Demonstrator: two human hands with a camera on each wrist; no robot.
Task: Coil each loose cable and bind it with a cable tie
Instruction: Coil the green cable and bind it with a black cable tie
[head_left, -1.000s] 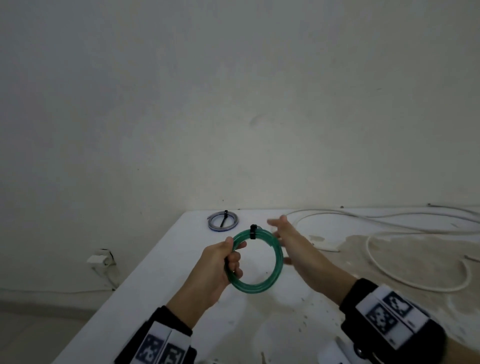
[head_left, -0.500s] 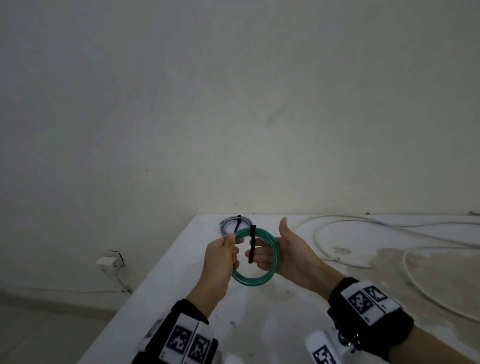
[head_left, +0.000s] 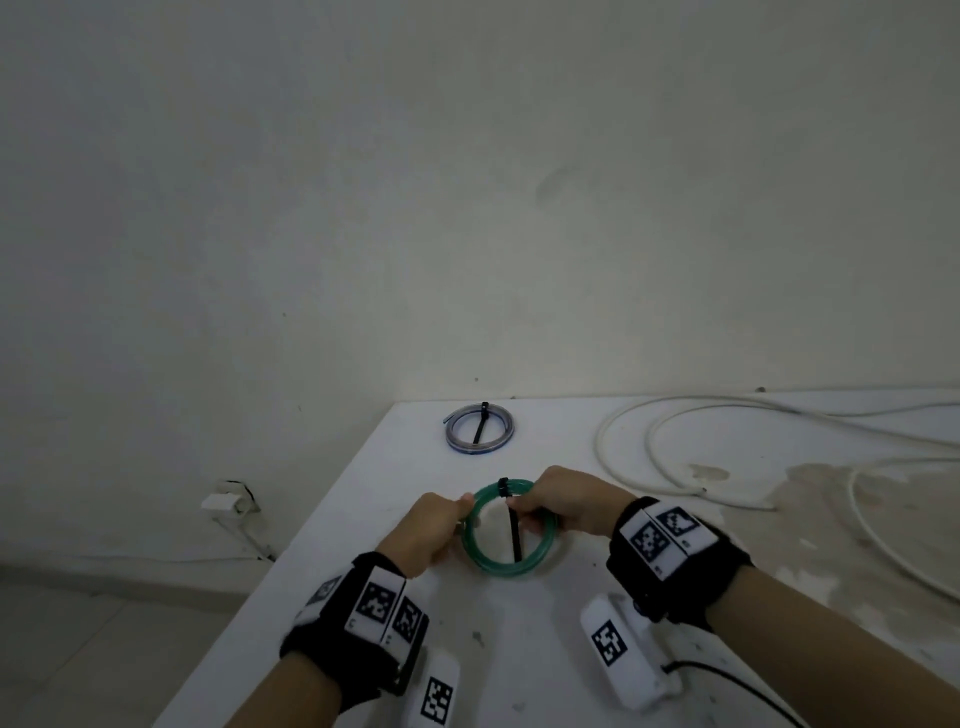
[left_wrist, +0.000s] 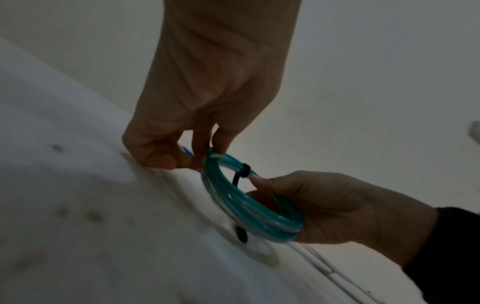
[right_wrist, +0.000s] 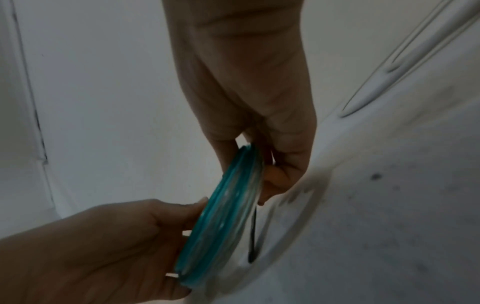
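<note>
You are holding the green cable coil (head_left: 511, 527) between both hands, just above the white table (head_left: 727, 649), near its left edge and well short of the far edge. Your left hand (head_left: 434, 530) is pinching the coil's left side, with the thumb and curled fingers closing on the strands; in the left wrist view this hand (left_wrist: 205, 98) is reaching down with its fingertips (left_wrist: 221, 144) meeting the top of the coil (left_wrist: 249, 199). Your right hand (head_left: 563, 501) is gripping the coil's right side, fingers wrapping around the strands. A black cable tie (head_left: 511, 519) is binding the coil at its top, and its loose tail is hanging down across the opening, beside your right thumb. In the right wrist view the coil (right_wrist: 223, 222) is appearing edge-on, with the tie's tail (right_wrist: 253, 236) trailing below the right hand (right_wrist: 259, 92). A second coil (head_left: 480, 426), already tied, is lying near the far left corner. A white cable (head_left: 675, 447) is sprawling loose along the far edge toward the right.
</note>
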